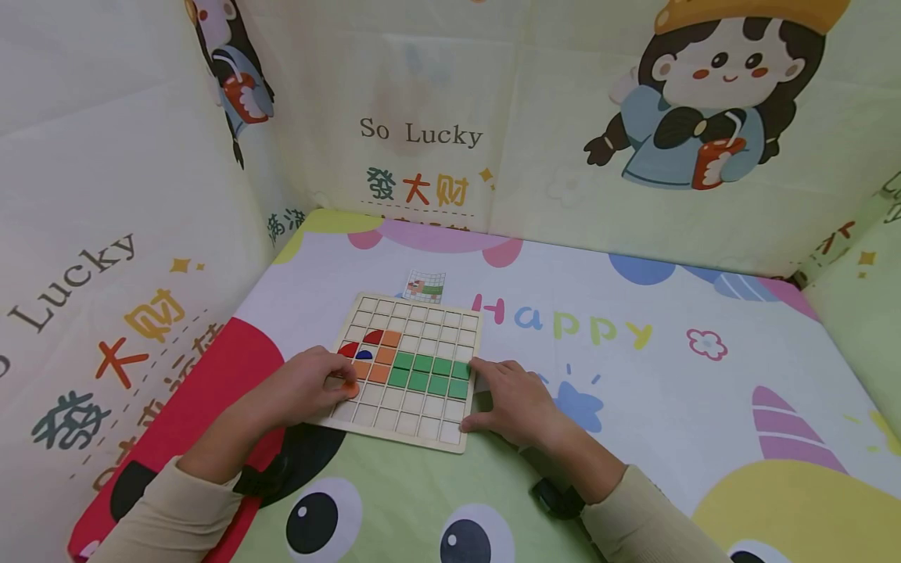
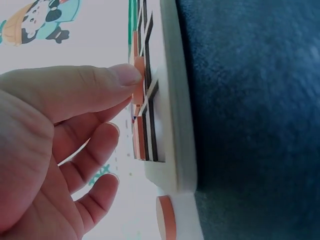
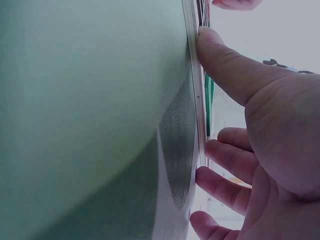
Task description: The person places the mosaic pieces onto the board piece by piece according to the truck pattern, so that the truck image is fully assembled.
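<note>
A wooden grid board lies on the printed cloth, partly filled with flat coloured pieces. Over its left side, my left hand pinches an orange piece between thumb and index finger, close over the cells; the other fingers are loosely bent. Near it sit orange squares, red curved pieces and a blue half-round piece. Two rows of green squares run to the right. My right hand touches the board's right edge, with thumb and index finger extended.
A small printed picture card with a coloured grid pattern lies behind the board. Next to the board's edge, an orange disc shows in the left wrist view. Printed cloth walls rise behind and at both sides.
</note>
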The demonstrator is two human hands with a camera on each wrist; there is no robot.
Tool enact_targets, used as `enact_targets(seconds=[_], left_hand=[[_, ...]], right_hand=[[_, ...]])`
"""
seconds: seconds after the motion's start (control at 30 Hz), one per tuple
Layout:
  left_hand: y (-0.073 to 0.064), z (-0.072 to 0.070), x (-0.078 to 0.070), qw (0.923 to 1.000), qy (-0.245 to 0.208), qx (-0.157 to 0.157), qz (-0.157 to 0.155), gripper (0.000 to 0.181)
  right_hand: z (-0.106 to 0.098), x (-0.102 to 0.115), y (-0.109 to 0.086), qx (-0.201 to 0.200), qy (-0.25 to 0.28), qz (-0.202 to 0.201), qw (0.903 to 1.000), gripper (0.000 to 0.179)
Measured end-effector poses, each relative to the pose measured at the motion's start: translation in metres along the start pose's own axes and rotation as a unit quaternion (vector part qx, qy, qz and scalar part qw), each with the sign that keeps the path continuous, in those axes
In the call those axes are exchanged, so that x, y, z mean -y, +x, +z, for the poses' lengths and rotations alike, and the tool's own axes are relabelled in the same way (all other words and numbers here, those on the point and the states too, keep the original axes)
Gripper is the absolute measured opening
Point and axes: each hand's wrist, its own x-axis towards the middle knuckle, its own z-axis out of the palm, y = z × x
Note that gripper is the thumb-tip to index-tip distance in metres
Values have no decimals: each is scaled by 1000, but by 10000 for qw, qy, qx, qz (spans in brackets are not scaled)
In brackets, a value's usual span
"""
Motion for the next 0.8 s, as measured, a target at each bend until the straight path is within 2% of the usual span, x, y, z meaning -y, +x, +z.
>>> enact_targets(seconds=[0.37, 0.8], left_hand=[[3, 0, 4, 10000, 70, -6, 42, 24], [3, 3, 5, 9997, -221, 86, -53, 24]], right_hand=[[1, -1, 0, -14, -4, -20, 10000, 90], [2, -1, 0, -12, -18, -33, 10000, 90]])
